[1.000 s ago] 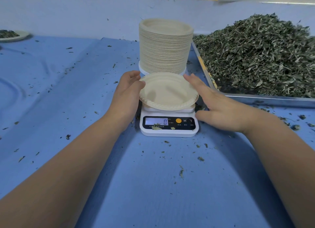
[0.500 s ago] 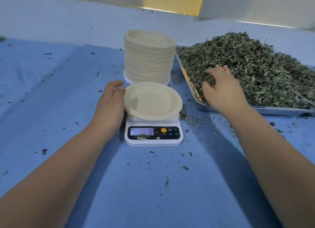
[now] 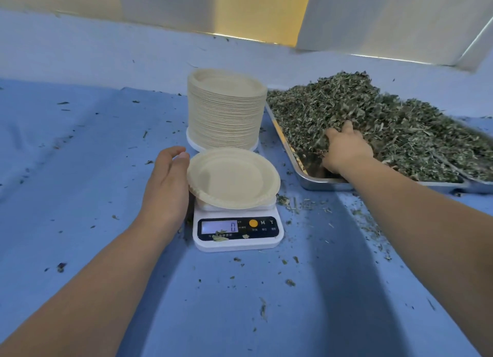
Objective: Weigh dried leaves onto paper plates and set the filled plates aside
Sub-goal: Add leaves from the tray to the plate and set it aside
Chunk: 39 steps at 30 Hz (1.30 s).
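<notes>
Beige round paper plate [image 3: 233, 176] sits on the white digital scale [image 3: 237, 239]. We find our left hand [image 3: 166, 188] relaxed, touching its rim; our right hand [image 3: 345, 150] is buried in dried green leaves [image 3: 400, 127] on the steel tray [image 3: 320, 182], grip indiscernible.

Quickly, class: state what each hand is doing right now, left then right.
Left hand: open, fingers relaxed against the paper plate rim.
Right hand: fingers buried in the dried leaves; grip cannot be told.

Left hand [image 3: 166, 186] edge-on, right hand [image 3: 346, 150] outstretched
</notes>
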Motion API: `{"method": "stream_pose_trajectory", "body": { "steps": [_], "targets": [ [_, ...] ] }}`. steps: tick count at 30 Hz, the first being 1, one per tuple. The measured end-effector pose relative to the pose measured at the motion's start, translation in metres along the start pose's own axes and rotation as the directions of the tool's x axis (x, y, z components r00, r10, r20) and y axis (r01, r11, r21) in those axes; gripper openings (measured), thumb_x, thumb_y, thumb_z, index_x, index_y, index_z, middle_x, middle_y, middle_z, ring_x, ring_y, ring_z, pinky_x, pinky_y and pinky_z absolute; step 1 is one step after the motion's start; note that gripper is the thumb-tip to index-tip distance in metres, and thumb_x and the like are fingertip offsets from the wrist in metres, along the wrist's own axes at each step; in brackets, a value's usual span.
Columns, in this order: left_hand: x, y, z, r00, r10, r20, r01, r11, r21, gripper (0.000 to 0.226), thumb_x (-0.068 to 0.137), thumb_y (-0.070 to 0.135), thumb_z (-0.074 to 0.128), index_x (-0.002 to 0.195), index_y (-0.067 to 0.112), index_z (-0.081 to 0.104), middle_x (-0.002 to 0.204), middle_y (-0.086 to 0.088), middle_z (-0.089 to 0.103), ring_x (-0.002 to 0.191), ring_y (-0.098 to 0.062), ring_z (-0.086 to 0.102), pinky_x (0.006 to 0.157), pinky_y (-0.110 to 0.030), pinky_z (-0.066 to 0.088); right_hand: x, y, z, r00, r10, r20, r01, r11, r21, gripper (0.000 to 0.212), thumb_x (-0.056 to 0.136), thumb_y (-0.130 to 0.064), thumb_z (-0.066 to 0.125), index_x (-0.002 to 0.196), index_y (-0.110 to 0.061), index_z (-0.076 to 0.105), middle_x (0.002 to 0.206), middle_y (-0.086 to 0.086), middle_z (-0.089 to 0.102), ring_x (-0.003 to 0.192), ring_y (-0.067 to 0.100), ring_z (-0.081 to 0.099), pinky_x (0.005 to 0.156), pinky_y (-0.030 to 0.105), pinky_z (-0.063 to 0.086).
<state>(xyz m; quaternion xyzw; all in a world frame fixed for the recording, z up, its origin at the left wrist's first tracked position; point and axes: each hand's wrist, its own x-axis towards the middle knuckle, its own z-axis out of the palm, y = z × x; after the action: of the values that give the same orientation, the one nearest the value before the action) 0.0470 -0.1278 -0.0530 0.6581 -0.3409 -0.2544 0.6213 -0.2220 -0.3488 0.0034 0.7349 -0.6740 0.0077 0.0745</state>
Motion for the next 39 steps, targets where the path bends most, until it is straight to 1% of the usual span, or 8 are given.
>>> {"method": "stream_pose_trajectory", "body": {
  "steps": [8,14,17,20,25,30,34,39],
  "targets": [
    [-0.001,0.003,0.0,1.0,-0.028,0.008,0.028,0.993,-0.112,0.036,0.085,0.056,0.044,0.116,0.047,0.059,0.116,0.023,0.063,0.11,0.002,0.057,0.089,-0.031,0.047,-0.018,-0.024,-0.033,0.964,-0.202,0.173,0.221,0.971,-0.095,0.036,0.09,-0.023,0.065,0.125,-0.016,0.061,0.109,0.009,0.065,0.09,0.028,0.065,0.078,0.04,0.06],
    [-0.002,0.004,-0.001,0.999,-0.032,0.019,0.034,0.995,-0.096,0.03,0.082,0.057,0.043,0.109,0.054,0.057,0.125,0.021,0.061,0.12,-0.005,0.056,0.108,-0.041,0.046,-0.024,-0.031,-0.053,0.943,-0.248,-0.223,0.272,0.958,0.087,0.014,0.083,-0.022,0.061,0.083,-0.019,0.075,0.074,0.002,0.071,0.07,0.025,0.067,0.066,0.039,0.06],
    [-0.003,0.005,-0.002,0.999,-0.037,0.02,0.039,0.994,-0.101,0.03,0.082,0.055,0.043,0.109,0.052,0.057,0.124,0.02,0.061,0.12,-0.006,0.057,0.111,-0.043,0.045,-0.024,-0.03,-0.034,0.923,-0.212,-0.322,0.241,0.969,0.052,0.035,0.089,-0.042,0.056,0.117,-0.022,0.064,0.109,0.008,0.068,0.108,0.033,0.059,0.087,0.049,0.05],
    [-0.003,0.005,-0.002,0.999,-0.04,0.019,0.042,0.993,-0.106,0.03,0.083,0.054,0.044,0.109,0.052,0.059,0.12,0.023,0.061,0.116,-0.003,0.056,0.109,-0.043,0.046,-0.023,-0.028,-0.009,0.992,-0.126,0.013,0.126,0.992,-0.002,0.064,0.095,-0.061,0.047,0.146,-0.024,0.039,0.147,0.02,0.043,0.137,0.041,0.037,0.107,0.059,0.037],
    [0.001,0.001,-0.002,0.999,-0.036,0.003,0.036,0.995,-0.092,0.034,0.089,0.05,0.047,0.12,0.045,0.06,0.113,0.027,0.059,0.111,0.001,0.056,0.106,-0.041,0.048,-0.023,-0.036,-0.009,0.947,-0.237,0.215,0.248,0.968,-0.027,0.054,0.102,-0.042,0.046,0.151,-0.019,0.039,0.141,0.014,0.055,0.118,0.036,0.056,0.096,0.041,0.049],
    [0.002,0.0,-0.001,0.999,-0.043,0.0,0.043,0.994,-0.097,0.034,0.09,0.05,0.049,0.121,0.044,0.06,0.114,0.027,0.059,0.112,-0.002,0.057,0.108,-0.043,0.047,-0.025,-0.037,-0.017,0.961,-0.254,0.114,0.247,0.967,0.068,0.043,0.096,-0.031,0.055,0.138,-0.023,0.054,0.11,0.005,0.064,0.087,0.025,0.061,0.072,0.035,0.054],
    [0.002,0.0,-0.001,0.999,-0.042,0.001,0.041,0.995,-0.095,0.031,0.091,0.049,0.048,0.12,0.045,0.06,0.116,0.025,0.059,0.114,-0.004,0.057,0.108,-0.044,0.047,-0.025,-0.035,-0.009,0.988,-0.115,-0.1,0.115,0.993,-0.012,0.056,0.087,-0.056,0.057,0.134,-0.027,0.047,0.132,0.012,0.049,0.126,0.039,0.041,0.095,0.056,0.041],
    [0.001,0.001,-0.001,0.999,-0.045,0.006,0.046,0.994,-0.103,0.03,0.088,0.051,0.047,0.114,0.048,0.06,0.116,0.024,0.06,0.115,-0.004,0.057,0.105,-0.04,0.048,-0.021,-0.037,-0.002,0.962,-0.135,0.236,0.15,0.988,-0.046,0.06,0.103,-0.053,0.038,0.15,-0.016,0.037,0.147,0.015,0.048,0.129,0.038,0.049,0.107,0.049,0.041]
  ]
}}
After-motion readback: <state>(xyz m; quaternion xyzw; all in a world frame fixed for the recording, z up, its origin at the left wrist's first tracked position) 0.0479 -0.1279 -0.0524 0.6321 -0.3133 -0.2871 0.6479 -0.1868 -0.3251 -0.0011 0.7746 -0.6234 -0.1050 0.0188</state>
